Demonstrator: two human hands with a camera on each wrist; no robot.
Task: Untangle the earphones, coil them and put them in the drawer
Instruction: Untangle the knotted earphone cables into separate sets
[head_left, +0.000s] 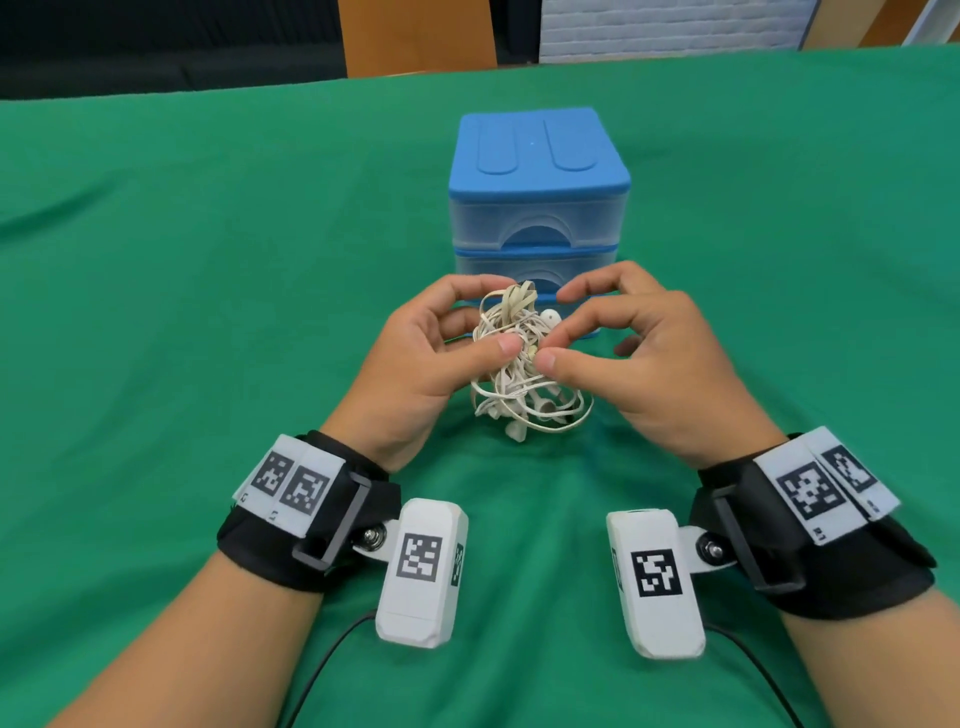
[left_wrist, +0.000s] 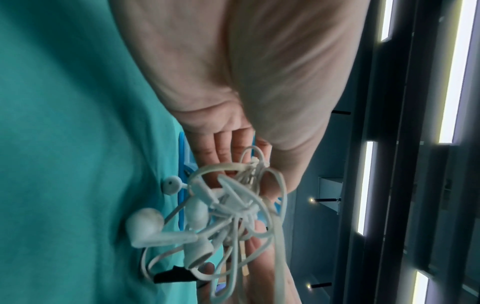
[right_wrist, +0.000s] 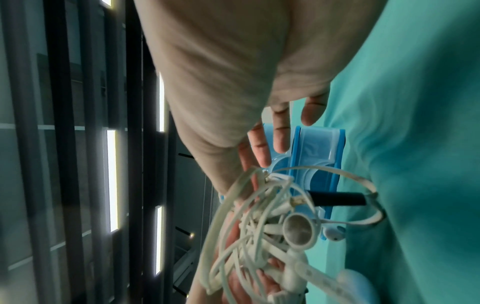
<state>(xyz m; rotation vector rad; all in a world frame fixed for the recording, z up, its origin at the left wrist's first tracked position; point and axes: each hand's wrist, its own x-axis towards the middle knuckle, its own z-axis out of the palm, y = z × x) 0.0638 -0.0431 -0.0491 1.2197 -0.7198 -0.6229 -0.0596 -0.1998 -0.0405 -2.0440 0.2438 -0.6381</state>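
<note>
A tangled bundle of white earphones (head_left: 522, 358) hangs above the green table between my two hands. My left hand (head_left: 441, 343) grips the upper part of the tangle, thumb pressed on the cords. My right hand (head_left: 597, 343) pinches cords at the bundle's middle with thumb and forefinger, its other fingers spread. Loops and several earbuds dangle below. In the left wrist view the earphones (left_wrist: 228, 205) hang in front of the fingers; in the right wrist view the earphones (right_wrist: 259, 222) show an earbud and a black plug. The blue drawer unit (head_left: 537, 187) stands just behind, both drawers closed.
The green cloth (head_left: 208, 260) covers the whole table. Wrist cameras with black cables hang under both forearms near the front edge. Beyond the far table edge are brown panels and a white brick wall.
</note>
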